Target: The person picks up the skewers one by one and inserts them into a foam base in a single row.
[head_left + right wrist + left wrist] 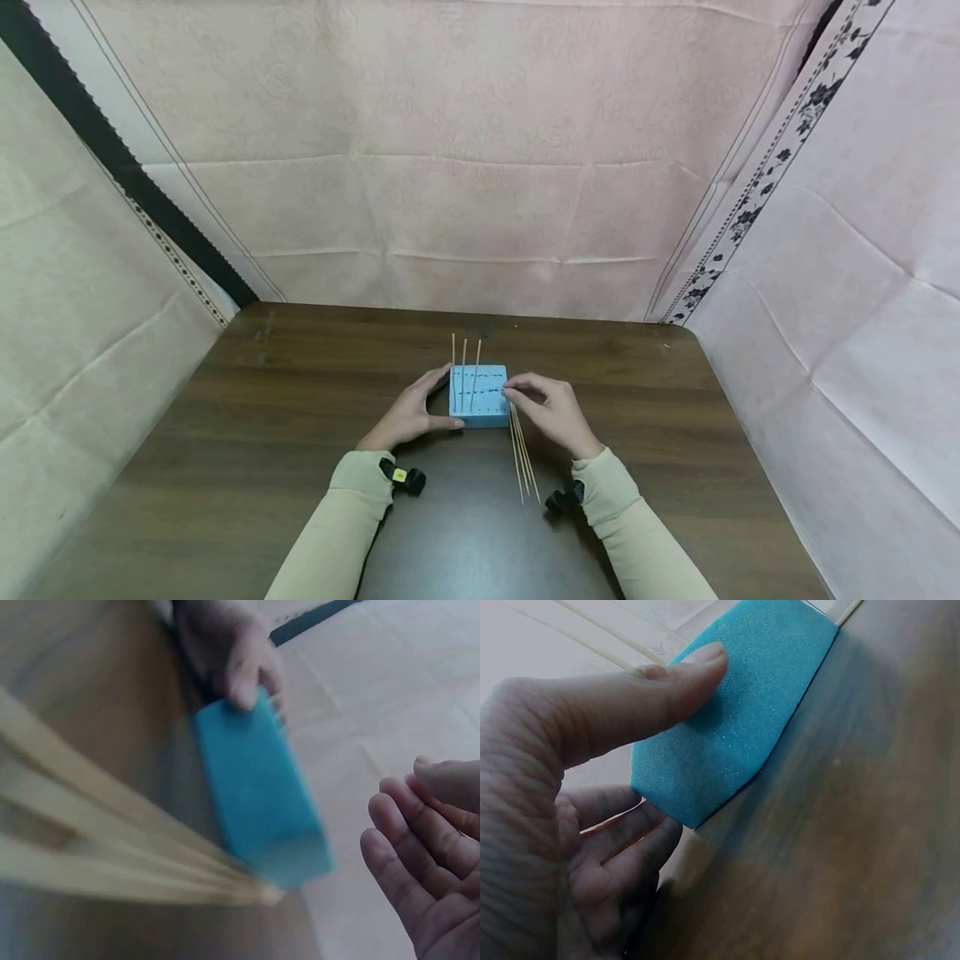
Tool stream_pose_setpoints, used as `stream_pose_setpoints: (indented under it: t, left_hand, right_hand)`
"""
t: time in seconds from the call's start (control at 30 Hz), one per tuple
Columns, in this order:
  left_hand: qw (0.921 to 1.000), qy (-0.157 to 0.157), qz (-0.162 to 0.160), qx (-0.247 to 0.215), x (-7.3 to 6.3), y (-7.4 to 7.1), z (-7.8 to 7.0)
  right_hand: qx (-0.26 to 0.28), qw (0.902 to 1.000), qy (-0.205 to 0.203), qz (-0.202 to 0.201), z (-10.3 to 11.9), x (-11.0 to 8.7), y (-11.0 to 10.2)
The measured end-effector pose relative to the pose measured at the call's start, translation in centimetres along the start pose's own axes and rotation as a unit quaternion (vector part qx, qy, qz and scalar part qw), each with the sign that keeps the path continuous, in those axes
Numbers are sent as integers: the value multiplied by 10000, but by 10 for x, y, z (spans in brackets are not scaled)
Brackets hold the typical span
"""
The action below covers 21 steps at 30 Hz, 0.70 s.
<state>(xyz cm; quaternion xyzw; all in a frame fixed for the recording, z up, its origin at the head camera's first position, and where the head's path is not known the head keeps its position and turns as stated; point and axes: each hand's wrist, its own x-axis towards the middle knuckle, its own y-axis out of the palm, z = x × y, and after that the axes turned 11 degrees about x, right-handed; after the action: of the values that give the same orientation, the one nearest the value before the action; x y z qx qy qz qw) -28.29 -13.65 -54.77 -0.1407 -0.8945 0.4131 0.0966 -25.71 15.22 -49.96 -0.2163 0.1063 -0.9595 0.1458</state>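
Observation:
A blue foam block (491, 400) with rows of small dark holes sits on the table, three thin wooden sticks (464, 358) standing up from its left part. My left hand (411, 414) holds the block at its left end, thumb on the near side and fingers round the far corner. By the block's right edge is my right hand (553, 410), thumb and fingertips close together. In the right wrist view its fingers are loosely bent, with no stick visible between them. Several more wooden sticks (127, 791) lie fanned out beside the block, below the right hand.
The dark wooden table (300, 467) ends at a pale cloth backdrop (465, 208), with more cloth hanging on both sides. Each wrist wears a small black camera, the left one (408, 480) with a yellow label.

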Motion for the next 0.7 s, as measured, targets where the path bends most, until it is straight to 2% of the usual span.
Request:
stream_pose_setpoints:
  t: [0.2, 0.3, 0.43, 0.7]
  left_hand:
    - [10000, -4, 45, 16, 1, 0, 1]
    - [10000, 56, 39, 21, 1, -2, 1]
    - [10000, 85, -3, 30, 1, -4, 0]
    - [9999, 59, 97, 34, -2, -2, 0]
  right_hand:
    - [-367, 9976, 498, -315, -31, -30, -13]
    - [-547, 9956, 597, -481, -41, -42, -14]
    - [-816, 9934, 554, -585, -44, -51, -12]
    - [-1747, 9841, 229, -220, -40, -54, -2]
